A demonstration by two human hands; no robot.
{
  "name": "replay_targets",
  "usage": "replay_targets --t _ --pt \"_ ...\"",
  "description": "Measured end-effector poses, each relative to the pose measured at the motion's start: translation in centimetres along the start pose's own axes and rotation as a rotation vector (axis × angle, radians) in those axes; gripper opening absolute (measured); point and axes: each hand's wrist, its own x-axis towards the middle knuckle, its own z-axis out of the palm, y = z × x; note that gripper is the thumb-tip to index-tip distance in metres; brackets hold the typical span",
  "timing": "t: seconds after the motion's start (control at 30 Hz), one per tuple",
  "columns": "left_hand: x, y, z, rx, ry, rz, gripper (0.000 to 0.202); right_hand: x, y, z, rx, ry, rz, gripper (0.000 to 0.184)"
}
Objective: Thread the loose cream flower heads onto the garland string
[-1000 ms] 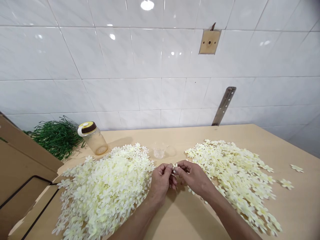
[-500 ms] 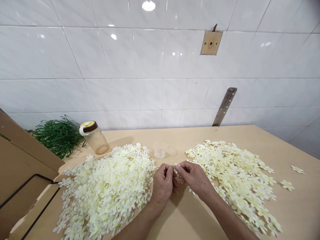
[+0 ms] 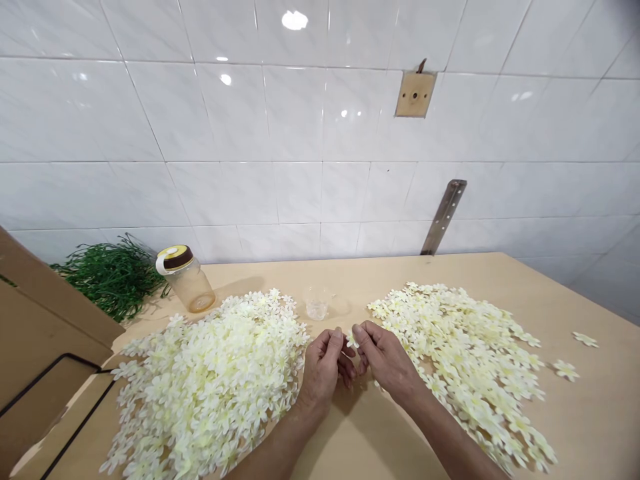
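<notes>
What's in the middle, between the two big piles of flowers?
The head view shows the left hand, the right hand with a little flower at its thumb, and, farther back, a clear cup.

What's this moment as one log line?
right hand: holding white flower | left hand: close beside it, contact unclear | flower piles: either side | clear cup: beyond hands

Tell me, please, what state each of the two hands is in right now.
Left hand: curled; whether it is closed on anything cannot be told.
Right hand: closed, pinching a small cream artificial flower.
</notes>
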Motion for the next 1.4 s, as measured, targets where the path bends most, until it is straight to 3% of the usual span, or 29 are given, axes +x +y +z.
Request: replay_targets --t 0.13,0.33,0.47,0.6,0.8,0.97,1.2,1.4 --pt "0.1 0.0 0.0 0.032 -0.033 -0.009 0.045 0.1 0.6 0.2 -0.143 0.068 -0.038 0.044" --pt "0.7 -0.7 -0.4 0.087 0.071 0.027 0.040 0.0 1.4 0.5 -0.262 0.160 -0.117 0.032" --pt "0.7 -0.6 -0.5 0.076 0.089 0.046 0.039 -0.4 0.7 0.5 -0.259 0.243 -0.289 0.030" --pt "0.6 0.0 -0.4 0.055 0.109 0.046 0.039 -0.4 0.5 0.3 -0.311 0.200 -0.412 0.024" --pt "0.7 0.1 -0.5 -0.009 0.055 0.021 0.034 0.0 1.3 0.1 -0.288 0.129 -0.314 0.024" --pt "0.5 0.0 -0.7 -0.075 -0.018 -0.012 0.036 0.1 0.9 -0.2 -0.141 0.070 -0.112 0.024" --pt "0.7 0.1 -0.7 -0.086 0.129 0.033 0.040 0.2 0.1 -1.2 -0.036 0.087 0.059 0.032" --pt "0.6 0.2 -0.5 -0.041 0.115 0.055 0.040 0.2 0.1 -1.4 0.030 0.055 0.094 0.039"
